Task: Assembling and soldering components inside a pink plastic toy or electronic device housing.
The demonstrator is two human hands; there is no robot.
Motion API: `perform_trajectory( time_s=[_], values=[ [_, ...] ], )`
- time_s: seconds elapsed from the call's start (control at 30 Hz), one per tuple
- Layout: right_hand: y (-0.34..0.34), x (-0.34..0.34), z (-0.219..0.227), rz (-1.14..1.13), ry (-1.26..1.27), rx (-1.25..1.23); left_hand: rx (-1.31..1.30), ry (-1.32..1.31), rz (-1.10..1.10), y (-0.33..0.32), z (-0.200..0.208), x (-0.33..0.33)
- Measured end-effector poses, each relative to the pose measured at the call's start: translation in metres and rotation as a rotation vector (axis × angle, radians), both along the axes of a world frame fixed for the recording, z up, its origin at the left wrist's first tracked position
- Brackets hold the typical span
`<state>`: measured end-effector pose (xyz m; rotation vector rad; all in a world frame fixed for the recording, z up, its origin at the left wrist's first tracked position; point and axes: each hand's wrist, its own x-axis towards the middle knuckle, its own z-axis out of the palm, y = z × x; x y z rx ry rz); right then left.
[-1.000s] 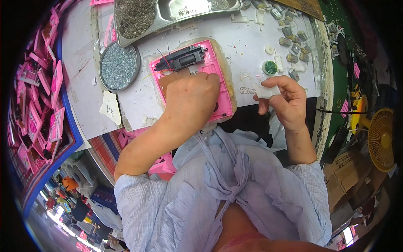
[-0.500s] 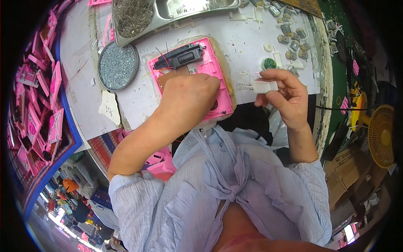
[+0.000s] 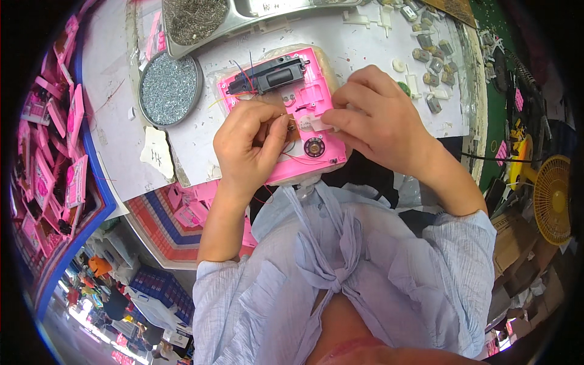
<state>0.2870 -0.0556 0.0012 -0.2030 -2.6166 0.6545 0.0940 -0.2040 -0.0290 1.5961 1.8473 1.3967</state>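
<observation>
A pink plastic casing (image 3: 319, 87) lies in front of me on a pale padded block, its inside facing up. Across its far side sits a black module (image 3: 267, 78) with thin wires, and near its lower right is a small round speaker (image 3: 314, 147). My right hand (image 3: 389, 118) pinches a white plastic piece with a spring (image 3: 315, 123) over the casing's middle. Close by, my left hand (image 3: 249, 140) has thumb and forefinger pressed together beside the spring end. Whatever those fingers hold is hidden.
A round tray of small screws (image 3: 169, 90) stands on the left. Behind are a metal tray (image 3: 243, 21) of springs and several small motors (image 3: 435, 64). Pink casings (image 3: 42, 158) fill a blue-edged bin at far left. A yellow fan (image 3: 552, 198) is at right.
My right hand has brought the white piece leftward over the casing. My left hand has drawn back left, uncovering the speaker and the casing's middle.
</observation>
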Motion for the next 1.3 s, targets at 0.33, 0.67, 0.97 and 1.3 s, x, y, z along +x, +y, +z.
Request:
perform_trajectory(
  time_s=[0.33,0.67,0.97,1.3],
  values=[
    [0.006,-0.002,-0.044,0.067,0.159,-0.348,0.009,0.002,0.005,0.001,-0.003,0.001],
    [0.002,0.001,-0.004,0.002,-0.141,-0.244,-0.018,0.052,-0.075,0.001,0.000,-0.003],
    [0.158,0.024,-0.018,-0.422,-0.164,0.322,-0.063,0.024,-0.167,-0.001,0.029,-0.001],
    [0.145,-0.009,-0.030,-0.396,-0.366,0.406,-0.042,0.101,-0.231,0.011,0.048,0.003]
  ],
)
